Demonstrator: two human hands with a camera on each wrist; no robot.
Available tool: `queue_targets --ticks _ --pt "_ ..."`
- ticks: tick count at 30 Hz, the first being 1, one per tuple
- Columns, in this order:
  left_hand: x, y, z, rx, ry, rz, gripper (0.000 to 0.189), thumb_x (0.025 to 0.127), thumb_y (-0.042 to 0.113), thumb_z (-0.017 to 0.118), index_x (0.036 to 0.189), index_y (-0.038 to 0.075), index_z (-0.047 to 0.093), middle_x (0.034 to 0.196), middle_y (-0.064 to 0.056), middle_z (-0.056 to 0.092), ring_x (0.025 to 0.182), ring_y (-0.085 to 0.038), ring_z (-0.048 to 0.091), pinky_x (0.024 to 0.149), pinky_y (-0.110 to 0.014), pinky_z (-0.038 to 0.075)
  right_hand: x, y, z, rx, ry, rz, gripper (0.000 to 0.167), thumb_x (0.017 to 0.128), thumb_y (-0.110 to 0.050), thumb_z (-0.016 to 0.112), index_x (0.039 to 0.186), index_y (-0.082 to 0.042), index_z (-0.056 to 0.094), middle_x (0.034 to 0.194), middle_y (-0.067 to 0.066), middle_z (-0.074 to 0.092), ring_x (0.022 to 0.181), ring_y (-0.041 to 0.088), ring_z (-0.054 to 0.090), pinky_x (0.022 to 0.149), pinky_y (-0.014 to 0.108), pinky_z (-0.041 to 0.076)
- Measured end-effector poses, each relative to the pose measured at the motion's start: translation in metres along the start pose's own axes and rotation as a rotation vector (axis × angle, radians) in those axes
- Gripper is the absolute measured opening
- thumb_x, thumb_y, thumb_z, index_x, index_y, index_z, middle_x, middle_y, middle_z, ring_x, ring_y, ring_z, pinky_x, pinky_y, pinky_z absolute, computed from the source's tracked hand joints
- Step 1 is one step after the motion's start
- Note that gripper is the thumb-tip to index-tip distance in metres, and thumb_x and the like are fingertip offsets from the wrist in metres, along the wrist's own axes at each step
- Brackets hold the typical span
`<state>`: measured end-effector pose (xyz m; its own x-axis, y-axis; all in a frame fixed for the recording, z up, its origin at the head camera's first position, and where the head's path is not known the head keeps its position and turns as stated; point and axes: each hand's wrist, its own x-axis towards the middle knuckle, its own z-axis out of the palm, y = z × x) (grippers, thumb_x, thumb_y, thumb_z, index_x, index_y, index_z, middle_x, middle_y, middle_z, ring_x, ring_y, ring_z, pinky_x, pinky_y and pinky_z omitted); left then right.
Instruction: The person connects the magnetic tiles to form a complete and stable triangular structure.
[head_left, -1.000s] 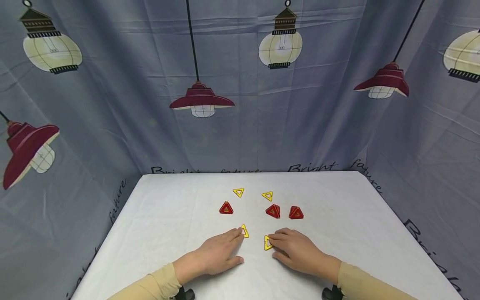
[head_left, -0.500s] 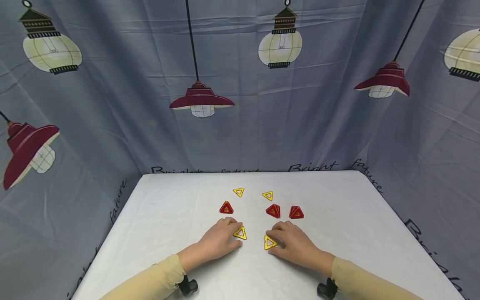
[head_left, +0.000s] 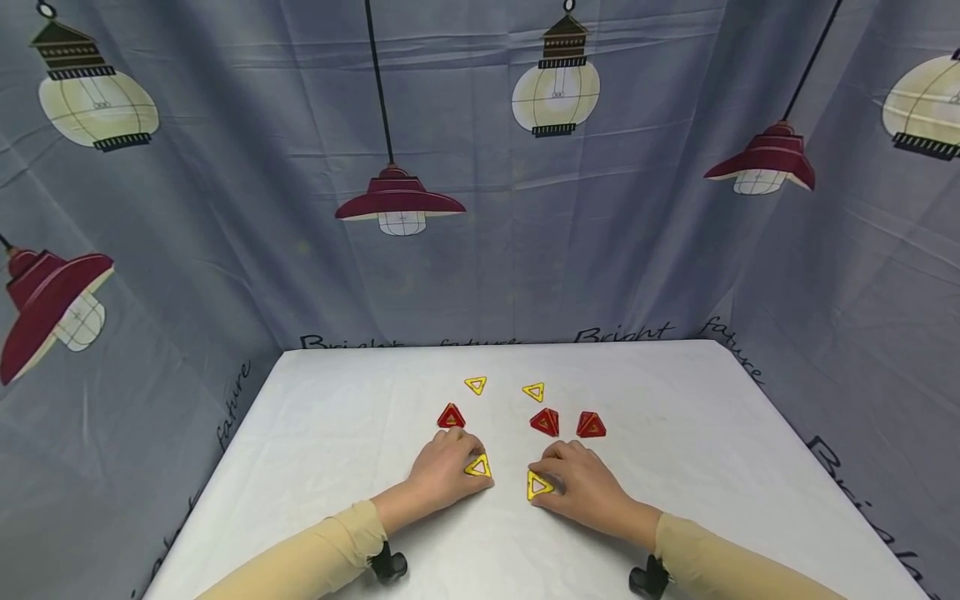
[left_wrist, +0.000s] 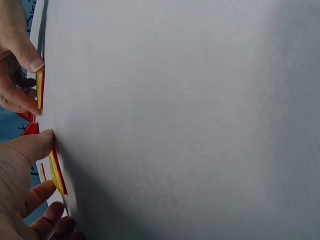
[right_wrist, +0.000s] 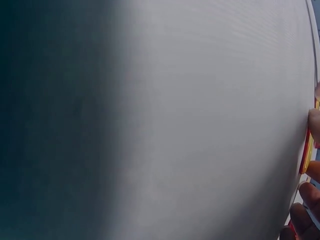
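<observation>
My left hand (head_left: 444,468) pinches a triangular piece (head_left: 478,467), a yellow triangular ring on top with a red underside, between thumb and a finger. It lies at or just above the white table. To its right, my right hand (head_left: 588,487) holds a matching triangular piece (head_left: 538,485) by its edges, thumb near me and finger on the far side. In the left wrist view, the left-hand piece (left_wrist: 57,172) stands edge-on between the fingertips. At the right border of the right wrist view, the right-hand piece (right_wrist: 307,152) shows partly, cut off by the frame.
Behind the hands lie a red pyramid-like piece (head_left: 451,416) on the left and two more red pieces, one in the middle (head_left: 545,422) and one on the right (head_left: 591,425). Farther back are two yellow triangles (head_left: 476,385). A grey-blue printed curtain (head_left: 480,275) surrounds the white table (head_left: 360,383).
Both hands went from flat fingers touching the triangles to pinching them by the edges. The left triangle shifted slightly left. Both triangles are now more fully visible; the other pieces stayed put.
</observation>
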<state>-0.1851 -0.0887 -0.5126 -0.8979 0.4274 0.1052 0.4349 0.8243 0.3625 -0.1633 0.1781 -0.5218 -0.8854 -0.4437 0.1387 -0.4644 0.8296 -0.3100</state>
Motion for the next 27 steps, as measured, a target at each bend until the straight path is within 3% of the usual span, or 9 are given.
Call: queue_targets --ticks 7,13,17,23,27 --pt "0.000 0.002 0.001 -0.039 0.004 0.013 0.040 0.084 0.041 0.082 0.112 0.015 0.070 0.108 0.003 0.059 0.098 -0.016 0.053 0.082 -0.035 0.047 0.000 -0.003 0.000 0.000 0.010 0.004 0.044 0.079 -0.049 0.086 0.116 -0.027 0.078 0.103 -0.015 0.057 0.092 0.007 0.046 0.081 0.035 0.045" --pt "0.001 0.003 0.001 -0.029 -0.002 0.046 0.037 0.084 0.039 0.081 0.112 0.019 0.067 0.090 0.010 0.056 0.076 -0.007 0.050 0.062 -0.026 0.043 -0.001 -0.003 0.001 0.000 0.017 0.002 0.044 0.079 -0.049 0.086 0.116 -0.025 0.078 0.103 -0.014 0.057 0.091 0.007 0.046 0.080 0.036 0.045" --pt "0.001 0.001 0.000 -0.032 -0.017 0.058 0.037 0.084 0.039 0.081 0.112 0.020 0.065 0.084 0.012 0.057 0.069 -0.005 0.050 0.059 -0.027 0.042 -0.001 -0.004 0.001 -0.002 0.020 0.002 0.044 0.080 -0.049 0.085 0.117 -0.025 0.078 0.104 -0.013 0.057 0.092 0.007 0.046 0.081 0.036 0.045" --pt "0.001 -0.004 0.002 -0.206 -0.081 0.003 0.039 0.085 0.034 0.083 0.116 0.019 0.066 0.095 0.011 0.067 0.081 -0.002 0.058 0.072 -0.029 0.049 -0.001 -0.004 0.000 -0.009 0.007 0.014 0.045 0.081 -0.048 0.085 0.119 -0.024 0.078 0.105 -0.014 0.058 0.093 0.007 0.046 0.082 0.035 0.046" --pt "0.002 -0.007 0.003 -0.351 -0.087 -0.006 0.038 0.085 0.024 0.084 0.118 0.014 0.068 0.087 0.010 0.062 0.075 -0.003 0.055 0.070 -0.027 0.047 -0.002 -0.002 0.000 0.013 0.001 0.031 0.045 0.081 -0.044 0.086 0.121 -0.023 0.078 0.106 -0.015 0.058 0.096 0.007 0.048 0.085 0.037 0.047"
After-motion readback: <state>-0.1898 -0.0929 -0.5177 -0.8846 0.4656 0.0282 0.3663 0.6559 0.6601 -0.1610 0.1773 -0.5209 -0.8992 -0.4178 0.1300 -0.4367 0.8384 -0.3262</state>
